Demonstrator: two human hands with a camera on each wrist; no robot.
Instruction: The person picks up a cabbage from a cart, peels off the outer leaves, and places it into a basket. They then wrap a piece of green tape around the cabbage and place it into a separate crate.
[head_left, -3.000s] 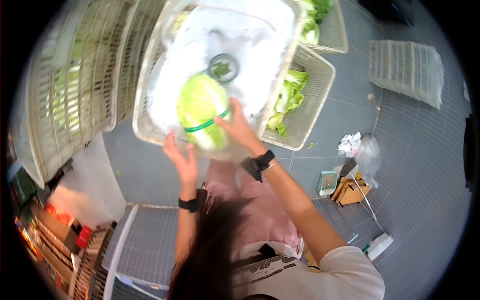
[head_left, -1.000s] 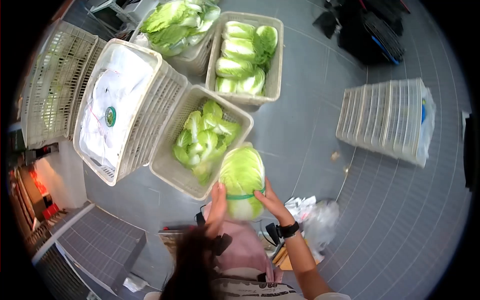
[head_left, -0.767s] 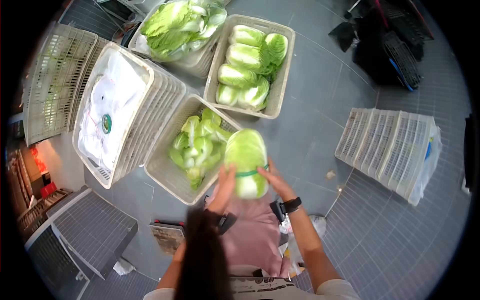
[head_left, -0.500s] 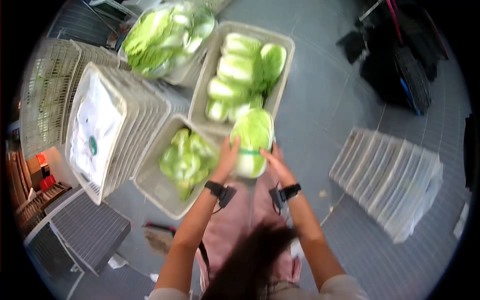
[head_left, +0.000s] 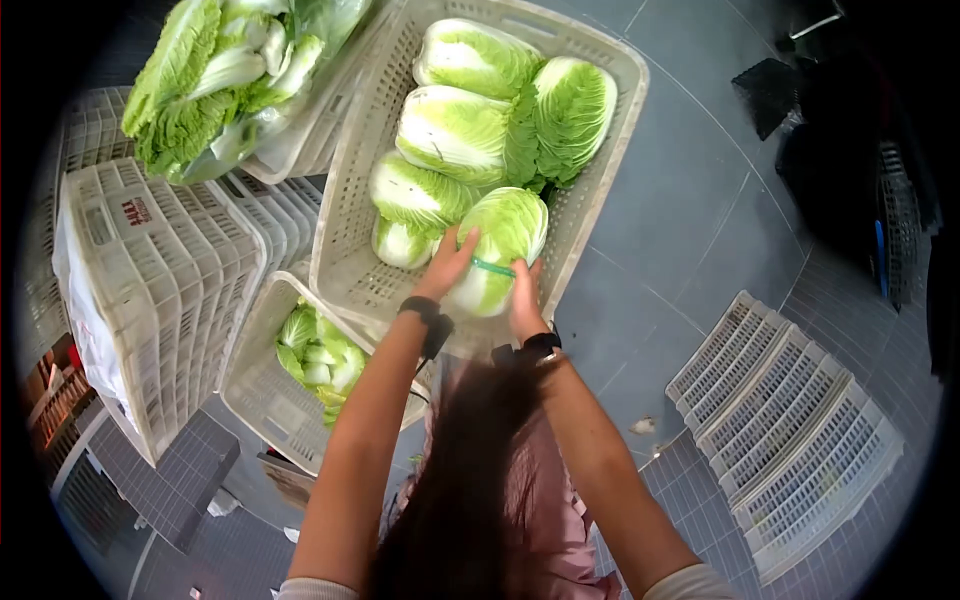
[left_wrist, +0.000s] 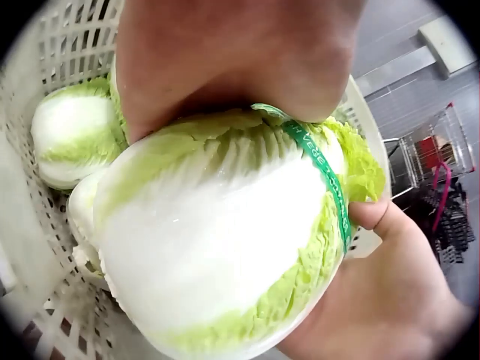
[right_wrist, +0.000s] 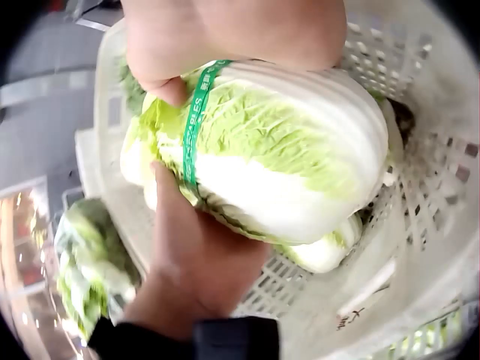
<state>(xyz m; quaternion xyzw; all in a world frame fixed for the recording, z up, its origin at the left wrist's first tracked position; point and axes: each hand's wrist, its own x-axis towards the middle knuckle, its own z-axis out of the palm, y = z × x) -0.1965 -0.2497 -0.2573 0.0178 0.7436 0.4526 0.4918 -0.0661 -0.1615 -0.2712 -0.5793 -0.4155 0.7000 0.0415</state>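
Note:
Both hands hold a napa cabbage with a green printed band round its middle. My left hand grips its left side and my right hand grips the opposite side, thumbs near the band. The cabbage is inside the near end of a pale plastic crate, leafy end pointing away. Several other napa cabbages, such as a white-based cabbage, lie farther in. In the left wrist view a neighbouring cabbage shows beside the held one. The palms hide the cabbage's sides.
At the lower left a crate holds loose leaves. Stacked crates stand left of it. Bagged greens sit on a crate at upper left. Another crate stack stands at right on the tiled floor.
The hands carried the banded cabbage from above the white-lined crate, past the loose-leaf crate, into the crate of cabbages. The head view has turned and come closer to that crate.

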